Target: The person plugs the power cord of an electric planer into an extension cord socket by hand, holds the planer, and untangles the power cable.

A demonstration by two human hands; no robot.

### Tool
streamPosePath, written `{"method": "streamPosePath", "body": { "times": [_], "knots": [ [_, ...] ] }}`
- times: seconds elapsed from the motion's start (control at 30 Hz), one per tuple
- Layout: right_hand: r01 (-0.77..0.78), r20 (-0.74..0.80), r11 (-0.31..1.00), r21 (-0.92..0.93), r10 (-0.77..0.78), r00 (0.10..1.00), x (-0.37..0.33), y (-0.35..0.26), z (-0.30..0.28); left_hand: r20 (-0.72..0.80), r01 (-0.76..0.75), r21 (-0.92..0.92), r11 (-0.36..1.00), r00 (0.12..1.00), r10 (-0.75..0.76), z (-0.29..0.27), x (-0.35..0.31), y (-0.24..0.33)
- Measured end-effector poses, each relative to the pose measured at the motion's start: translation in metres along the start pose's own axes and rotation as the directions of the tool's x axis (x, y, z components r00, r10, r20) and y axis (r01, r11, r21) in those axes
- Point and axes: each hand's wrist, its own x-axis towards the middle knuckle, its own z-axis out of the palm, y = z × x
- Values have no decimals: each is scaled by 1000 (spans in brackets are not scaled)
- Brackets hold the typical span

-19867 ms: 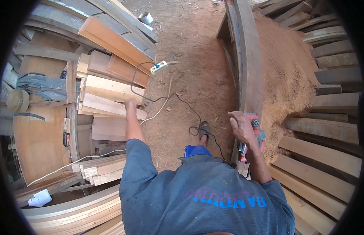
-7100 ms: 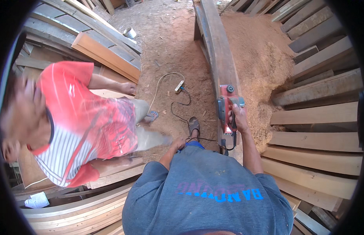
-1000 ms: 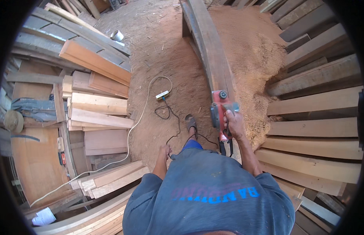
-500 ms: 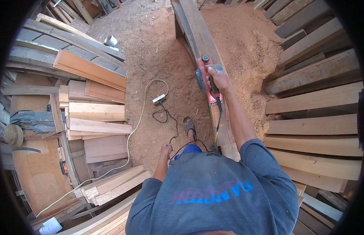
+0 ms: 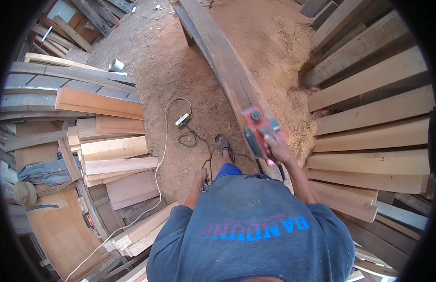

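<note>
Right hand (image 5: 277, 146) covers the red planer's (image 5: 256, 129) handle; plank (image 5: 218, 51) beneath.

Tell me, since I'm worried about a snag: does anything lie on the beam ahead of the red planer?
Nothing visible does. The right hand holds the red planer on the long beam, whose top looks bare up to the far end.

Stacked boards (image 5: 368, 117) crowd right; dirt floor (image 5: 147, 70) open.
</note>
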Motion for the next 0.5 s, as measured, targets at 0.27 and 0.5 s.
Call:
{"method": "streamPosePath", "body": {
  "times": [0.27, 0.5],
  "knots": [
    [101, -162, 983, -154, -126, 979, -57, 57, -19, -19, -54, -77, 996, 998, 53, 6, 5, 33],
    [115, -105, 991, -74, -122, 987, 16, -4, -6, -152, -132, 78, 988, 978, 142, 6, 15, 38]
  ]
}}
